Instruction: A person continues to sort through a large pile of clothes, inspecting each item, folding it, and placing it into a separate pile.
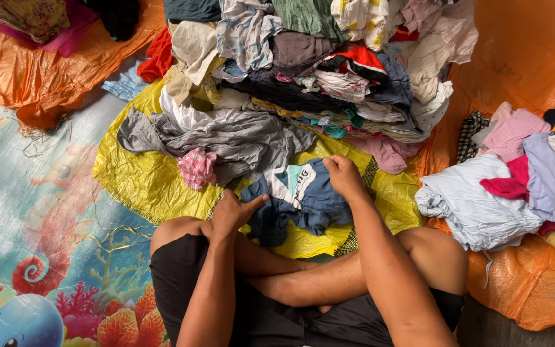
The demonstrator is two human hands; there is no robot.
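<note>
Sitting cross-legged on a yellow sheet (136, 180). Right hand (343, 177) pinching the top edge of a navy shirt (303, 199) lying just past the knees. Left hand (232, 212) loose, thumb touching the shirt. Behind, a big clothes pile (316, 71); more clothes (521, 180) at right, cut off. Shirt crumpled, shape hard to tell.

The floor is covered on the left by a mat printed with sea creatures (27, 212), with orange plastic sheets (528, 51) at the far left and right. A yellow sheet (136, 173) lies in the middle, bearing a heap of clothes (303, 71); a smaller clothes pile (521, 180) rests on the right orange sheet.
</note>
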